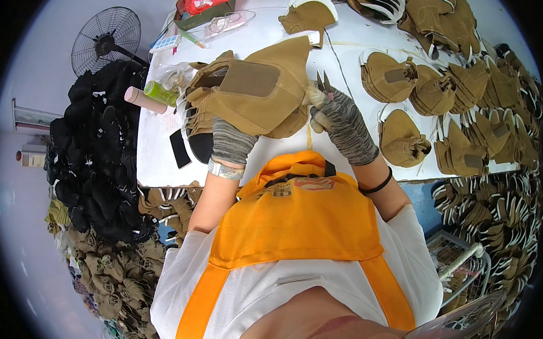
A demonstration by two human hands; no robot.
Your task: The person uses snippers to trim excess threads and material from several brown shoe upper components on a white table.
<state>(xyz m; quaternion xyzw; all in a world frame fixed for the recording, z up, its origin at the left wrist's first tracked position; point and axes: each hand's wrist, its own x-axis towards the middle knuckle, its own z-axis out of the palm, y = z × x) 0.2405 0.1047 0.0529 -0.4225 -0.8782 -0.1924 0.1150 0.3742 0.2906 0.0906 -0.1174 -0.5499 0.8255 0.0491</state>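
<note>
A stack of tan suede shoe uppers (260,101) with a darker brown patch is held up over the white table, in front of my chest. My left hand (234,141), in a grey knitted glove, is closed around its underside; the fingers are mostly hidden beneath it. My right hand (337,120), gloved with bare-looking pale fingertips, is at the stack's right edge, its fingers closed. Dark pointed blades of small scissors (324,83) stick up from that hand, their handles hidden in it. Whether the right fingertips also pinch the upper's edge I cannot tell.
On the white table (339,53), several piles of tan uppers (391,75) stand at right. A phone (180,149), a pink bottle (144,100) and a green bottle (161,94) lie left. Beyond are a fan (105,42) and black shoe parts (106,151).
</note>
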